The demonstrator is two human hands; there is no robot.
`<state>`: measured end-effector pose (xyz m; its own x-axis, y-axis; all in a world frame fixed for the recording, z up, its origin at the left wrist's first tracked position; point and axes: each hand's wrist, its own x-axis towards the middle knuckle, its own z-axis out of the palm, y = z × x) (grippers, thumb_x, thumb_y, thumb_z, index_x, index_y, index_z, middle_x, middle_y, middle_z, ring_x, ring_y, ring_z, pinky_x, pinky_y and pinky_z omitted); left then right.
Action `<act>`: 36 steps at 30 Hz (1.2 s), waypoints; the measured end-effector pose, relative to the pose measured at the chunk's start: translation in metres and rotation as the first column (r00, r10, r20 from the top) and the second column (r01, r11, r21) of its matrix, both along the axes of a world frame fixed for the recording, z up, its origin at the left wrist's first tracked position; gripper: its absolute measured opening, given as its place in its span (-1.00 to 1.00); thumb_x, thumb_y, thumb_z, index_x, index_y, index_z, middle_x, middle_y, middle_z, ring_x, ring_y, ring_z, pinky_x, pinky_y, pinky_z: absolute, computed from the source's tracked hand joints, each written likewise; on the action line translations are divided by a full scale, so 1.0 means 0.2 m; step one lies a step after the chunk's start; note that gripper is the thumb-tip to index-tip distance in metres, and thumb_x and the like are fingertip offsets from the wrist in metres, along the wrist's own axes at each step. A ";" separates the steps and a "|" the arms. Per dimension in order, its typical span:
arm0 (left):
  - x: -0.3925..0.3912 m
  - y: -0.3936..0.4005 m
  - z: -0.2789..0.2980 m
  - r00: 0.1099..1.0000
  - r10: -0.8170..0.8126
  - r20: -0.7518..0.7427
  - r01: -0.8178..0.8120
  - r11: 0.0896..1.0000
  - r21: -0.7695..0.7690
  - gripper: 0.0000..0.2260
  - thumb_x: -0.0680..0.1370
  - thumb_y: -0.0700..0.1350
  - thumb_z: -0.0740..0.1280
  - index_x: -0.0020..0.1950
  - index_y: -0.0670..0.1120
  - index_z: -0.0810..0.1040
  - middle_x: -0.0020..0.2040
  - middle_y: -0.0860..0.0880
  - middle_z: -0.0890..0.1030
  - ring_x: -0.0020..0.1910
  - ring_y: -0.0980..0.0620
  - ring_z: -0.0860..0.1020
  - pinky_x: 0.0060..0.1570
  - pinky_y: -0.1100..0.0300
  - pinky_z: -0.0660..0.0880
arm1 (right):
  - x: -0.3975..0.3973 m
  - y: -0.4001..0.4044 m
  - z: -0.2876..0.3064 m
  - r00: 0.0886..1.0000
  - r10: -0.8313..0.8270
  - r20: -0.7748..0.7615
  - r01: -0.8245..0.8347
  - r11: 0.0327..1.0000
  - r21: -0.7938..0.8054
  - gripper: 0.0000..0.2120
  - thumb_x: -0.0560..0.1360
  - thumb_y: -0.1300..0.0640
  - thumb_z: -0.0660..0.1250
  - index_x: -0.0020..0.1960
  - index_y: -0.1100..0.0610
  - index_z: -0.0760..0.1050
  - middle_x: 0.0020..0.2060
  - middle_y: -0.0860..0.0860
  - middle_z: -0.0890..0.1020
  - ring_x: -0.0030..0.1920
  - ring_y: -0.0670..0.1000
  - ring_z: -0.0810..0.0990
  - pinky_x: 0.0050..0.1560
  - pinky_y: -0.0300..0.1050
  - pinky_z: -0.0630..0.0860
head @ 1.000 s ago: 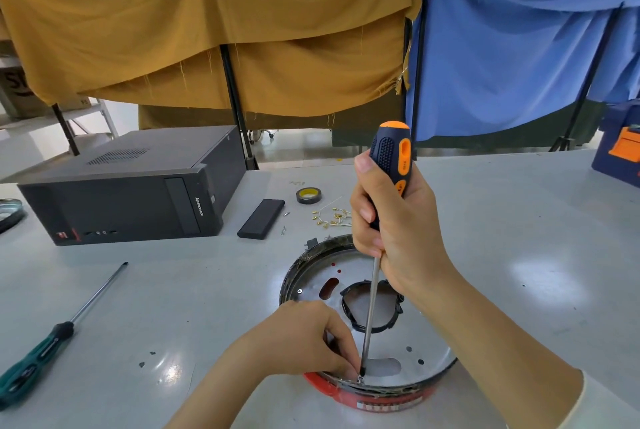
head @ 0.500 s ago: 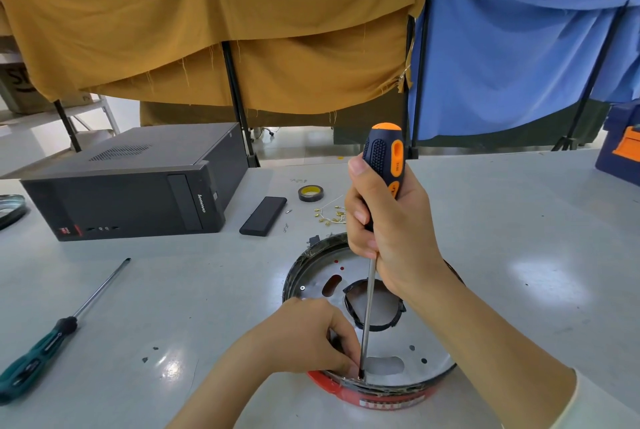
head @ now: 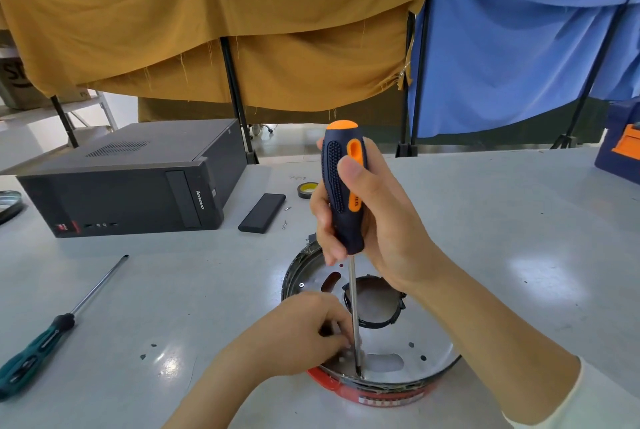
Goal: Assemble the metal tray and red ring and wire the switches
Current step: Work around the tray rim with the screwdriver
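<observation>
A round metal tray [head: 419,342] sits inside a red ring [head: 332,385] on the grey table, close to me. The tray has a black-edged centre hole and several small holes. My right hand [head: 377,213] grips the handle of a navy and orange screwdriver [head: 343,193], held upright. Its shaft runs down to the tray's near rim, tip at about the rim's inner edge. My left hand [head: 304,331] rests on the tray's left side, its fingertips pinched around the shaft near the tip. Any screw under the tip is hidden.
A black computer case [head: 135,182] lies at the back left. A green-handled screwdriver [head: 52,328] lies on the left. A black flat bar [head: 262,207], a tape roll [head: 306,189] and small loose screws [head: 285,222] lie behind the tray. A blue box [head: 623,148] stands far right.
My right hand has turned round the screwdriver handle, the thumb now facing me. The shaft stays upright on the same spot at the tray's near rim. My left hand barely moved.
</observation>
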<state>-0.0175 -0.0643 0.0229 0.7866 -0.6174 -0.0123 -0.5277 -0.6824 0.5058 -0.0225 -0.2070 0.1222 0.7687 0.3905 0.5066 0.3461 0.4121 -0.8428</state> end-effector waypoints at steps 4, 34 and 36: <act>-0.01 0.05 -0.11 0.923 0.284 0.258 -0.178 0.913 -0.368 -0.61 0.46 -0.32 0.27 0.17 0.07 0.57 0.18 0.27 0.43 0.28 0.31 0.31 0.24 0.51 0.18 | 0.01 -0.03 0.03 0.999 0.049 0.008 -0.048 0.998 -0.041 -0.74 0.53 0.10 0.15 0.17 0.14 0.45 -0.20 0.07 0.63 -0.29 0.07 0.59 -0.17 -0.01 0.59; 0.13 0.01 -0.25 0.821 0.233 -0.521 -0.570 0.286 -0.770 -0.50 0.31 -0.20 0.24 0.25 -0.03 0.56 0.16 -0.06 0.65 0.19 -0.02 0.58 0.04 0.20 0.56 | 0.09 0.08 0.05 1.000 0.025 -0.004 -0.024 0.996 0.086 -0.87 0.47 0.25 0.23 -0.01 0.19 0.32 -0.31 0.03 0.58 -0.42 0.04 0.55 -0.38 -0.11 0.54; 0.13 0.01 -0.26 0.831 0.218 -0.511 -0.555 0.293 -0.778 -0.49 0.32 -0.20 0.22 0.26 -0.05 0.55 0.17 -0.06 0.64 0.19 -0.01 0.58 0.02 0.25 0.56 | 0.09 0.08 0.05 1.000 0.004 -0.010 -0.004 0.999 0.052 -0.83 0.45 0.26 0.29 -0.02 0.17 0.31 -0.32 0.03 0.59 -0.43 0.04 0.56 -0.40 -0.11 0.53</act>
<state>0.0091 -0.0615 -0.0298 0.9970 -0.0211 0.0741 -0.0699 0.1557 0.9853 -0.0049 -0.1909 0.1326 0.7723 0.3671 0.5185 0.3360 0.4565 -0.8238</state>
